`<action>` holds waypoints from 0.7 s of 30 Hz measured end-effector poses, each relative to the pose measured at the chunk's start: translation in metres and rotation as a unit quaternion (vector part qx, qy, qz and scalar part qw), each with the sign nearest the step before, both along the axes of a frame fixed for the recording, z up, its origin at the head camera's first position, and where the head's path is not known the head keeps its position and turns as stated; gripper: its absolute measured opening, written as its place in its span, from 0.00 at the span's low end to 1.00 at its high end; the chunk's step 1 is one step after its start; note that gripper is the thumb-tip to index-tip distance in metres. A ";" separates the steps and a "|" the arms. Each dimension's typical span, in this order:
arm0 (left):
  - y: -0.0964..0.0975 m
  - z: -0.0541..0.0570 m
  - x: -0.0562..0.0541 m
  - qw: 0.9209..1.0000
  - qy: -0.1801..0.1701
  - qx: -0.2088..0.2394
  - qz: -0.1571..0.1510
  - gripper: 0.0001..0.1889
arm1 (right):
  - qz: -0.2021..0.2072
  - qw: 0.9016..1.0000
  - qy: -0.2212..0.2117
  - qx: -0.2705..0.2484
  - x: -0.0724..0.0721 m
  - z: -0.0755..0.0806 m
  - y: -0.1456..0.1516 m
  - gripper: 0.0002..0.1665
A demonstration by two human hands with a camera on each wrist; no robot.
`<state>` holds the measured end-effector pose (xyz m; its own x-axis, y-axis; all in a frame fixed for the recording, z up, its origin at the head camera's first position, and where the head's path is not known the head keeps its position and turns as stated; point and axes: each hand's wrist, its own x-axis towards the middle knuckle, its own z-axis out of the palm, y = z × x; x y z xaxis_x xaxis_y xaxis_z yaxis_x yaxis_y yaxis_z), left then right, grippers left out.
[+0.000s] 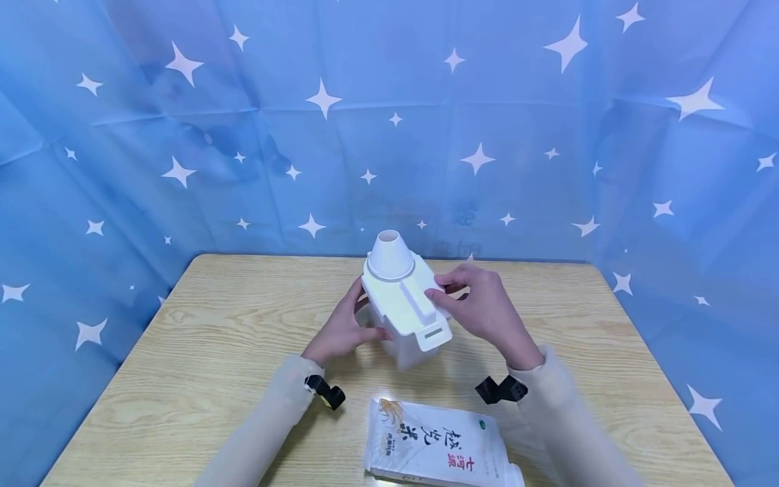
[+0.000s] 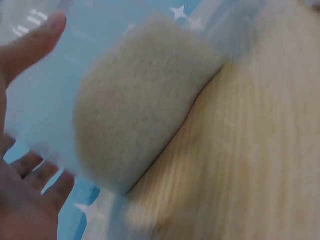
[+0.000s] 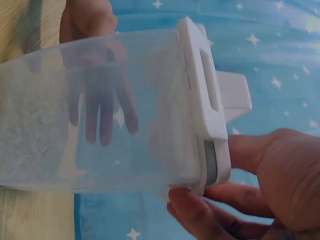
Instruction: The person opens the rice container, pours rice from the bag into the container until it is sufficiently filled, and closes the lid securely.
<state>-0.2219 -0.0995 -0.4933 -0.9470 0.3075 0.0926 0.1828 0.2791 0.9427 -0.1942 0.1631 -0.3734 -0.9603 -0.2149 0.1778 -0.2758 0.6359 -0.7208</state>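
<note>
A translucent storage container (image 1: 409, 350) stands near the middle of the table, with a white lid (image 1: 380, 291) on top. White rice (image 2: 142, 107) fills its lower part. On the lid sits a white cone-shaped cup (image 1: 389, 257), narrow end up, beside a raised handle bar. My left hand (image 1: 347, 330) holds the container's left side, thumb toward me and the other fingers spread along the wall, seen through the plastic in the right wrist view. With thumb and fingers, my right hand (image 1: 481, 304) grips the right edge of the lid.
Nearer to me on the wooden table (image 1: 219, 338) lies a white printed rice bag (image 1: 435, 446), close to the right forearm. A blue curtain (image 1: 255, 169) with white stars hangs behind the table and along both sides.
</note>
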 end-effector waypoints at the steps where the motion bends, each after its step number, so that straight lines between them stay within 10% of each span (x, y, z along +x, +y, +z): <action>1: -0.002 -0.001 -0.002 1.000 0.000 0.001 -0.008 0.63 | -0.002 1.000 0.009 0.003 0.002 0.000 -0.002 0.16; 21: -0.020 0.000 -0.031 0.989 -0.008 0.045 -0.138 0.61 | -0.054 0.990 0.114 0.069 0.031 -0.004 -0.031 0.13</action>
